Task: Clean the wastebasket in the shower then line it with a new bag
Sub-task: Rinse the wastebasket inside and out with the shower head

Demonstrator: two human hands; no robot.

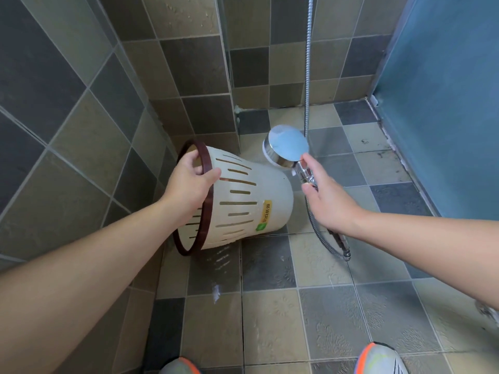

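A cream slotted wastebasket [253,201] with a dark brown rim lies tipped on its side, mouth toward me, base toward the corner. My left hand [189,182] grips its rim at the top, thumb outside, fingers inside. My right hand [326,195] holds the chrome handle of a shower head [286,145], whose round face points up and toward me, just above the basket's base. No water is visible. A yellow and green label sits on the basket's side.
The metal shower hose [307,85] hangs down the wall and loops along the floor by my right wrist. Tiled walls close in on the left and back; a blue panel [445,103] stands on the right. The tiled floor [270,306] looks wet; my shoes are at the bottom edge.
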